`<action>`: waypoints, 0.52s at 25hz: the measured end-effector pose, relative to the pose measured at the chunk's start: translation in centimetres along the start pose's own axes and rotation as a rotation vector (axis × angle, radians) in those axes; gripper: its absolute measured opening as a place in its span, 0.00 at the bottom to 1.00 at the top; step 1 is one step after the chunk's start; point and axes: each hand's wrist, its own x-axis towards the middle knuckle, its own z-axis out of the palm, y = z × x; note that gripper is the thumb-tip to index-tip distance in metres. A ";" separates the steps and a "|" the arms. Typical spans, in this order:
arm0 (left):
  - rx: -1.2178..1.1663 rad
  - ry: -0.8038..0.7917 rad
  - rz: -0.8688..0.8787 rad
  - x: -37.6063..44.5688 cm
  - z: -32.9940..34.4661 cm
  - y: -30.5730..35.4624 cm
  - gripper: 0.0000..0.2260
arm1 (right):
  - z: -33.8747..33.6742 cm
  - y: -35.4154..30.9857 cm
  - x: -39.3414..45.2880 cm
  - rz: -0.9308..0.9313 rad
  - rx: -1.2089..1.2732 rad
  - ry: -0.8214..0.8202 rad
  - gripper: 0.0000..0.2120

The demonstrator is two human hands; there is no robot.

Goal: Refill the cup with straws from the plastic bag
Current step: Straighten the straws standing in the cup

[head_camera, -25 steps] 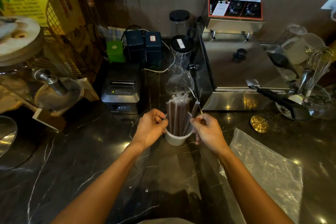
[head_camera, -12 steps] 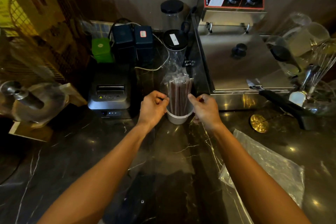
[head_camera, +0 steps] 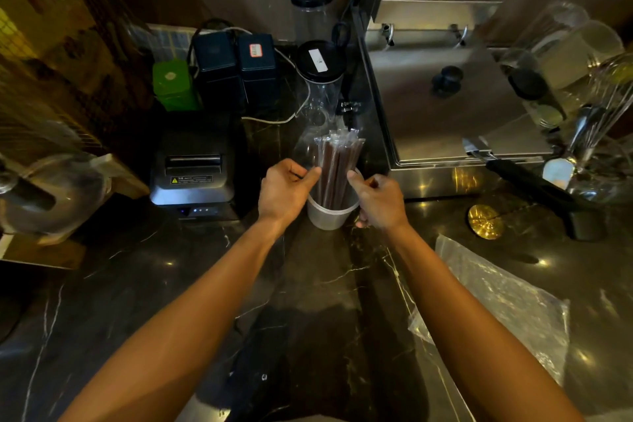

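beside the cup [head_camera: 330,216], both hands [head_camera: 284,190] flank upright straws [head_camera: 337,164].

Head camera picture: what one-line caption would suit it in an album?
Both hands, left hand and right hand, steady wrapped brown straws standing in a cup, the plastic bag lying flat nearby.

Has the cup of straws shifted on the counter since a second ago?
Cannot tell. The camera moved, not clearly the cup: it stands in front of the clear jar, left of the steel fryer, as before, with both hands beside it.
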 end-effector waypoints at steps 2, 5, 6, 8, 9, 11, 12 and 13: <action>-0.001 -0.013 -0.016 -0.2 0.0 0.0 0.12 | -0.3 -0.2 -0.3 0.022 0.013 -0.024 0.17; -0.004 -0.036 -0.040 -0.7 -0.1 0.3 0.14 | -1.1 -0.7 -1.2 0.032 0.025 -0.076 0.16; -0.011 -0.044 -0.047 -0.9 -0.1 0.3 0.14 | -1.4 -0.7 -1.6 0.040 0.032 -0.097 0.16; -0.051 -0.057 -0.080 -1.9 -0.1 0.6 0.15 | -2.2 -0.5 -2.7 0.071 0.043 -0.123 0.19; -0.088 -0.060 -0.106 -2.5 -0.2 0.7 0.17 | -2.7 -0.2 -3.3 0.080 0.046 -0.124 0.20; -0.173 -0.063 -0.155 -4.3 -0.3 0.5 0.22 | -3.8 1.1 -4.6 0.056 0.035 -0.103 0.20; -0.197 -0.065 -0.168 -5.6 -0.1 0.2 0.24 | -4.7 2.3 -5.4 0.026 0.013 -0.074 0.18; -0.206 -0.055 -0.188 -6.6 0.0 -0.4 0.26 | -5.2 3.2 -6.1 -0.007 -0.027 -0.045 0.16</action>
